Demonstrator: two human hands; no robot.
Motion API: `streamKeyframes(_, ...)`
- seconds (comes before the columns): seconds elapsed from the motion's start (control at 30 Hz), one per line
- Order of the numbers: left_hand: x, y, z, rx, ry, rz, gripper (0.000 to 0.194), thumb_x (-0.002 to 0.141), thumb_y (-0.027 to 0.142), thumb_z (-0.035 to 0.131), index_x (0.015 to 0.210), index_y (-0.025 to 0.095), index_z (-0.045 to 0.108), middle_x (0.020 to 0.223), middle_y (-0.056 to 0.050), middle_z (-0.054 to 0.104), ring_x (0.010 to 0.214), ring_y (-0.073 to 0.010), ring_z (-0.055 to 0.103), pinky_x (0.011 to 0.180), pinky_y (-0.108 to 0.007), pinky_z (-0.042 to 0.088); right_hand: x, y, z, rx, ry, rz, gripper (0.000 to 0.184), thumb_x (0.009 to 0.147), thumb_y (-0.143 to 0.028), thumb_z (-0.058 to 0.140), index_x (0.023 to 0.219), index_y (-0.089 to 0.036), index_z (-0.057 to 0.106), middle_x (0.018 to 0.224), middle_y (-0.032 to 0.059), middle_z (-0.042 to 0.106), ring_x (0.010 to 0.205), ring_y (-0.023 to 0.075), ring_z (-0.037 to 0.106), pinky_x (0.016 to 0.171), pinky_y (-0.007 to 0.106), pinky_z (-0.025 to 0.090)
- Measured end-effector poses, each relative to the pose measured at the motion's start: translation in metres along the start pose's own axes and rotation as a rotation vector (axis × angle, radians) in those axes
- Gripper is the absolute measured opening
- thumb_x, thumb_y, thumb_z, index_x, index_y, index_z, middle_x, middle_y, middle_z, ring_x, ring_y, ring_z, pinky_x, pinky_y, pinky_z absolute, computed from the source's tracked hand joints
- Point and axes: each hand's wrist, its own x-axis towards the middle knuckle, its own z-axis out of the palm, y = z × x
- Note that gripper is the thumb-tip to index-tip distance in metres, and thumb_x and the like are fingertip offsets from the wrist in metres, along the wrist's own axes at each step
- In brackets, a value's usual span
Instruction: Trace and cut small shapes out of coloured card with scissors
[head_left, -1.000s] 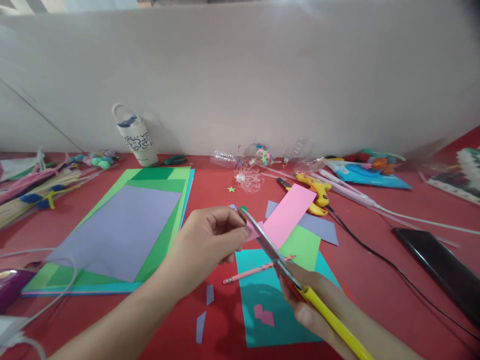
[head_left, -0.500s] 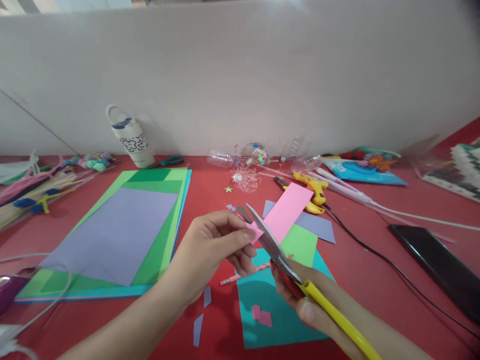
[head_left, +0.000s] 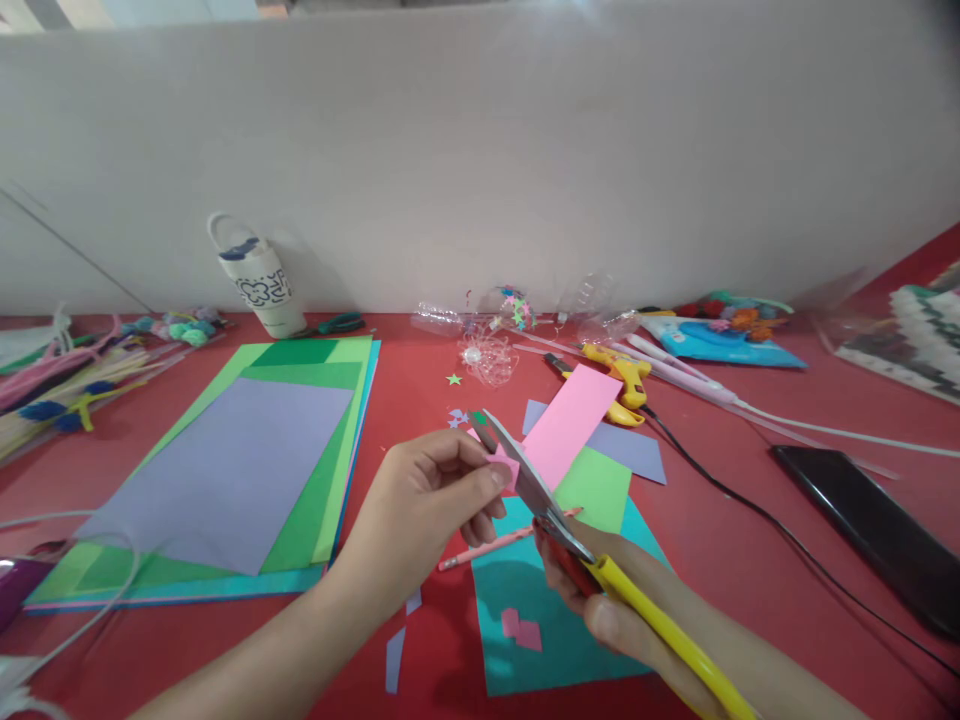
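Observation:
My left hand (head_left: 427,500) pinches a small pink paper piece (head_left: 501,462) between thumb and fingers, held above the red table (head_left: 750,520). My right hand (head_left: 615,600) grips yellow-handled scissors (head_left: 570,540), whose blades point up and left and meet the pink piece. Below the hands lie a teal sheet (head_left: 555,640) with small pink scraps (head_left: 523,630) on it, a pink pencil (head_left: 495,545), a light green sheet (head_left: 600,487) and a pink paper strip (head_left: 574,420).
A stack of green, blue and lilac sheets (head_left: 240,460) lies at left. Pipe cleaners (head_left: 67,375) sit far left, a white mug (head_left: 259,275) by the wall. A yellow glue gun (head_left: 622,375) with black cable, a black phone (head_left: 870,530) and craft packets lie right.
Both hands with the scissors and pink piece shifted slightly left and down in view. The scissor blades have closed further on the pink piece.

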Motion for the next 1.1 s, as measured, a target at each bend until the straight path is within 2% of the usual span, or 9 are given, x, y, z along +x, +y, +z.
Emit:
streamKeyframes(0.13,0.001,-0.002,0.000,-0.011,-0.015,-0.027,0.022,0.074,0.026,0.067,0.058,0.017,0.053,0.048,0.004,0.059,0.041,-0.0074,0.052,0.044,-0.018,0.045,-0.006,-0.020,0.003,-0.028,0.031,0.017,0.063,0.067,-0.082,0.048,0.079,-0.020,0.048,0.066,-0.0032,0.038,0.054,0.0102,0.032,0.043,0.020,0.029)
streamKeyframes(0.23,0.001,-0.002,0.000,0.000,-0.014,-0.051,0.022,0.074,0.026,0.067,0.059,0.017,0.054,0.048,0.004,0.059,0.040,-0.0072,0.052,0.043,-0.018,0.044,-0.008,-0.026,0.006,-0.013,0.042,0.061,0.062,0.069,-0.081,0.048,0.079,-0.020,0.045,0.069,-0.0032,0.036,0.053,0.0090,0.028,0.042,0.019,0.024)
streamKeyframes(0.43,0.000,0.000,0.000,0.007,0.004,-0.046,0.022,0.074,0.026,0.066,0.058,0.017,0.055,0.048,0.003,0.059,0.039,-0.0069,0.051,0.043,-0.018,0.043,-0.008,-0.026,0.012,-0.003,0.108,0.032,0.065,0.063,-0.085,0.049,0.074,-0.021,0.043,0.069,-0.0030,0.036,0.054,0.0100,0.029,0.045,0.022,0.027)
streamKeyframes(0.57,-0.002,0.000,0.001,0.020,0.001,-0.039,0.022,0.076,0.026,0.065,0.059,0.017,0.054,0.049,0.004,0.058,0.040,-0.0070,0.051,0.044,-0.018,0.043,-0.007,-0.028,0.014,-0.036,0.120,0.033,0.059,0.071,-0.080,0.044,0.075,-0.022,0.040,0.067,-0.0036,0.033,0.053,0.0102,0.029,0.042,0.022,0.025)
streamKeyframes(0.73,-0.001,-0.001,0.000,0.030,-0.016,-0.033,0.023,0.076,0.025,0.064,0.058,0.017,0.053,0.049,0.005,0.057,0.041,-0.0067,0.051,0.044,-0.018,0.043,0.002,-0.003,0.010,-0.138,0.098,-0.079,0.062,0.071,-0.084,0.036,0.070,-0.022,0.041,0.058,-0.0038,0.035,0.050,0.0114,0.029,0.042,0.024,0.026)
streamKeyframes(0.87,0.001,-0.001,0.000,0.037,-0.021,-0.033,0.022,0.076,0.025,0.064,0.059,0.017,0.053,0.049,0.005,0.057,0.041,-0.0062,0.052,0.044,-0.017,0.043,0.013,0.027,0.006,-0.160,0.100,-0.055,0.060,0.070,-0.083,0.042,0.068,-0.023,0.044,0.054,-0.0042,0.036,0.045,0.0111,0.030,0.040,0.025,0.025)
streamKeyframes(0.93,0.001,-0.001,0.000,0.041,-0.023,-0.036,0.022,0.076,0.024,0.064,0.059,0.017,0.054,0.049,0.005,0.057,0.041,-0.0061,0.052,0.044,-0.017,0.044,0.015,0.032,0.007,-0.155,0.100,-0.051,0.060,0.068,-0.083,0.044,0.065,-0.023,0.043,0.052,-0.0047,0.036,0.043,0.0106,0.030,0.039,0.025,0.024)
streamKeyframes(1.0,0.001,-0.001,-0.001,0.036,-0.024,-0.038,0.022,0.076,0.024,0.064,0.059,0.017,0.054,0.049,0.005,0.057,0.040,-0.0059,0.051,0.043,-0.017,0.043,0.013,0.025,0.009,-0.144,0.117,-0.062,0.060,0.069,-0.082,0.045,0.065,-0.023,0.041,0.052,-0.0051,0.036,0.043,0.0100,0.031,0.039,0.025,0.024)
streamKeyframes(1.1,0.000,-0.001,-0.001,0.019,-0.027,-0.034,0.022,0.076,0.024,0.065,0.059,0.017,0.053,0.049,0.006,0.057,0.040,-0.0056,0.051,0.043,-0.016,0.043,0.002,0.000,0.013,-0.108,0.131,-0.059,0.057,0.075,-0.079,0.042,0.071,-0.022,0.041,0.051,-0.0068,0.034,0.041,0.0086,0.029,0.038,0.024,0.021)
